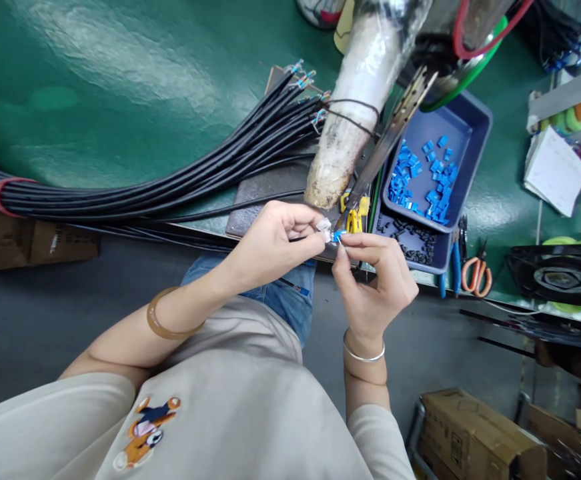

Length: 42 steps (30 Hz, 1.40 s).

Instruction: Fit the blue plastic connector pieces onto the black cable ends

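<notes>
My left hand (285, 233) is closed around the end of a black cable, close to the table's front edge. At the cable's tip is a small blue connector (339, 236), pinched between the thumb and fingers of my right hand (377, 270). Fine wires show at the connector, but their details are too small to tell. White material (324, 225) sits by my left fingertips. Just behind the connector stands a yellow tool (354, 219), partly hidden by a metal bar. A thick bundle of black cables (170, 200) lies to the left, its far ends tipped with blue pieces.
A wrapped white tube (350, 127) hangs over the work spot, with a metal bar (395, 127) beside it. To the right are a bin of blue connectors (475, 127), a bin of small black parts (437, 257), and orange-handled scissors (477, 275). Cardboard boxes (475, 427) stand below.
</notes>
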Each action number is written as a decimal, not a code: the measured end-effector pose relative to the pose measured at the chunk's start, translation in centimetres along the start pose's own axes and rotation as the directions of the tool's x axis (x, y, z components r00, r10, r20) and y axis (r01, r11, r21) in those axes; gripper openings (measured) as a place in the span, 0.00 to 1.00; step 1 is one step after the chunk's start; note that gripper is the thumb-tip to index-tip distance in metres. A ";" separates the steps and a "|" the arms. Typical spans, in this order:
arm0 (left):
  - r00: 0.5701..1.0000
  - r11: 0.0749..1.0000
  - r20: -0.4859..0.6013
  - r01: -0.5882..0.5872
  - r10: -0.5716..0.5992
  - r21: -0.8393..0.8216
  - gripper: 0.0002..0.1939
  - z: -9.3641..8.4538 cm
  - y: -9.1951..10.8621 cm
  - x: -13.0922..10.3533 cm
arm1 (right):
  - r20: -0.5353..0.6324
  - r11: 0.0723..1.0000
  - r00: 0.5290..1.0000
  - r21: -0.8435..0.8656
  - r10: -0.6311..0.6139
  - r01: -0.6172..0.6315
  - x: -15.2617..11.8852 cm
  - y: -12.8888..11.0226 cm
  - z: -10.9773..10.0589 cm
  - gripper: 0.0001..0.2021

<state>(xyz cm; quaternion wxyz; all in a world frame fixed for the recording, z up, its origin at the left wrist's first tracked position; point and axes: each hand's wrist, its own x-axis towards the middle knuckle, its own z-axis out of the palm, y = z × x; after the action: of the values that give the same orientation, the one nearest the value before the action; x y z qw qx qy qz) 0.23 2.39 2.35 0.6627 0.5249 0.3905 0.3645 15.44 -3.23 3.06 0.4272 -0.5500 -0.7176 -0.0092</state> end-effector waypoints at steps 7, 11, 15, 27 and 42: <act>0.999 0.999 -0.010 -0.034 0.034 0.018 0.07 0.1 0.4 0.0 | -0.012 0.999 1.000 -0.035 -0.016 0.016 0.1 -0.1 0.1 0.09; 0.999 0.998 -0.012 -0.048 0.048 0.042 0.06 0.1 0.6 0.0 | -0.010 0.998 1.000 -0.057 -0.027 0.026 0.2 -0.2 0.0 0.09; 0.999 0.997 -0.007 -0.033 0.034 0.063 0.08 0.0 0.4 0.1 | 0.011 0.998 0.999 -0.047 -0.035 0.035 0.0 0.0 0.1 0.09; 0.991 0.980 -0.011 -0.130 0.133 0.152 0.07 0.1 0.7 -0.3 | -0.033 0.998 0.999 -0.065 -0.021 0.019 0.1 -0.2 0.2 0.10; 0.921 0.995 0.380 0.095 -0.090 0.006 0.08 -1.4 -0.2 -1.0 | -0.043 0.982 0.985 0.094 0.166 -0.162 -0.9 -1.2 -2.8 0.09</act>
<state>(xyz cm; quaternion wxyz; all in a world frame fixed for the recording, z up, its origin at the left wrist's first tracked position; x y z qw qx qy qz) -1.43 2.05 2.04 0.7455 0.5622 0.2769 0.2267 16.23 -5.75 4.82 0.4689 -0.5870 -0.6584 0.0445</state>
